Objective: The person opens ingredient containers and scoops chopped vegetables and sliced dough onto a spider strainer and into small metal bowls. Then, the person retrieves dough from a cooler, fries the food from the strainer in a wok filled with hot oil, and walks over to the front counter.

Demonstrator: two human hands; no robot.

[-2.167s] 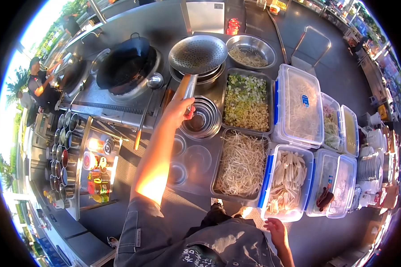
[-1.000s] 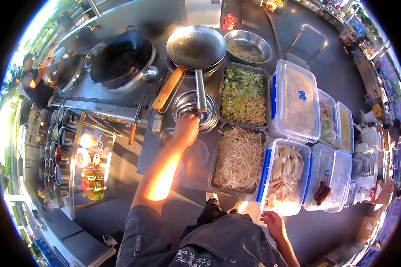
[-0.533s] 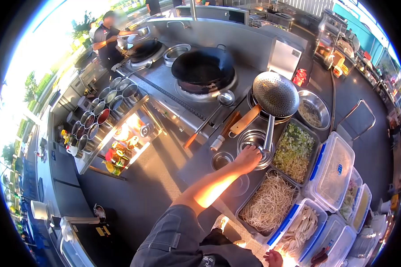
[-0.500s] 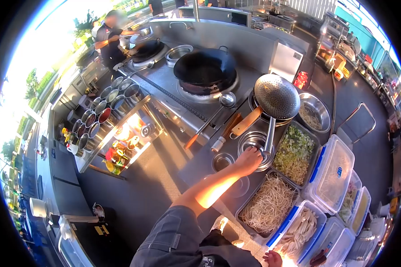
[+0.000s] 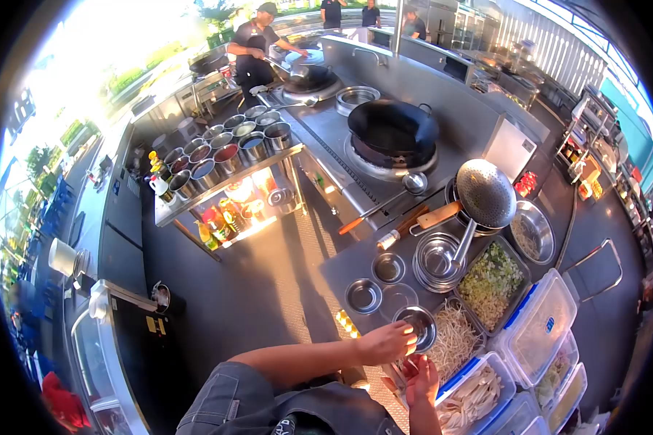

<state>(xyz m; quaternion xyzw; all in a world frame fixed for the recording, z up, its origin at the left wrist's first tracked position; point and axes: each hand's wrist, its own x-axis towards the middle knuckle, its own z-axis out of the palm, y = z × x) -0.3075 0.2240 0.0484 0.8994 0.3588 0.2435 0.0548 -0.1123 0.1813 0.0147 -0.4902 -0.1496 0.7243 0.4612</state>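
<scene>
while the left hand (image 5: 386,344) has its bent fingers closed on the rim of the small metal bowl (image 5: 422,324), just left of the bean sprouts (image 5: 453,338), the right hand (image 5: 420,377) is half open, fingers curled, nearer the body than the bean sprouts; cannot tell if it touches the small metal bowl.

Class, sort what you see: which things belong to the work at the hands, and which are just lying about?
Likely part of the work:
- steel bowl at the right hand
- bowl stack
- bean sprouts, close by

Apparently lying about:
- ladle
- perforated strainer
- water hose or cable: too unclear to sort
</scene>
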